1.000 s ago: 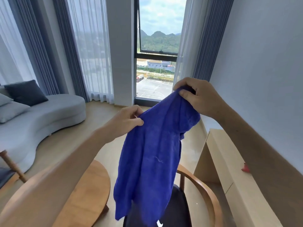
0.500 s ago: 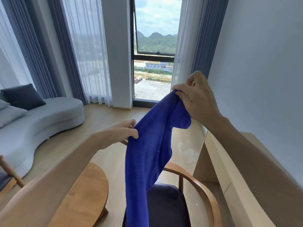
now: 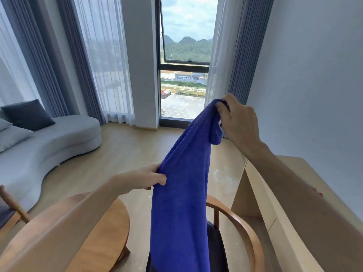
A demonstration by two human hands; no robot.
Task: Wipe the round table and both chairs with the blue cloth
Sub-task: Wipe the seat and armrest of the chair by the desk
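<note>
We see a tall window point(image 3: 186, 75) giving daylight and green hills, sheer and grey-blue curtains point(image 3: 94, 61) on both sides of it. Left of the window curves a grey sofa point(image 3: 49, 142) on pale wood floor point(image 3: 125, 152); right, a plain wall point(image 3: 314, 75).

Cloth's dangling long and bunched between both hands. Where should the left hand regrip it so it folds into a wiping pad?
Probably the hanging lower part of the blue cloth, taken from its left edge, below where the left hand pinches now. The right hand holds the top corner high, so the cloth hangs as a narrow strip over the chair; lifting its tail should double it.
</note>
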